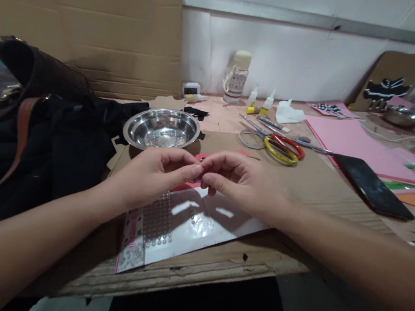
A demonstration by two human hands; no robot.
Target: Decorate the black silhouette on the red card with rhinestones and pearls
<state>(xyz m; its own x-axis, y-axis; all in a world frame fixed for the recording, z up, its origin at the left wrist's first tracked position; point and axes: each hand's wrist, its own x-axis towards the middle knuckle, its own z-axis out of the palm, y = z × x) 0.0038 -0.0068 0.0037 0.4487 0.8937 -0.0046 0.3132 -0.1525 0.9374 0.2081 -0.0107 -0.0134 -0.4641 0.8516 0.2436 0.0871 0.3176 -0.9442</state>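
Note:
My left hand (162, 172) and my right hand (237, 180) meet at the fingertips above the near part of the table. Both are closed in a pinch, thumbs against fingers. Whatever sits between the fingertips is too small and too covered to name. Beneath them lies a white sheet pack (197, 226) with rows of small clear stick-on gems (159, 221) at its left side. A red paper piece (183, 185), partly hidden by my hands, lies just behind, with something dark and patterned on it.
Behind my left hand stands a steel bowl (130, 128). Scissors (280, 150) with red and yellow handles, a black phone (373, 186) and pink paper (363, 146) lie to the right. Glue bottles (268, 102) and a drinking bottle (237, 80) stand at the back. Dark cloth (72, 152) is on the left.

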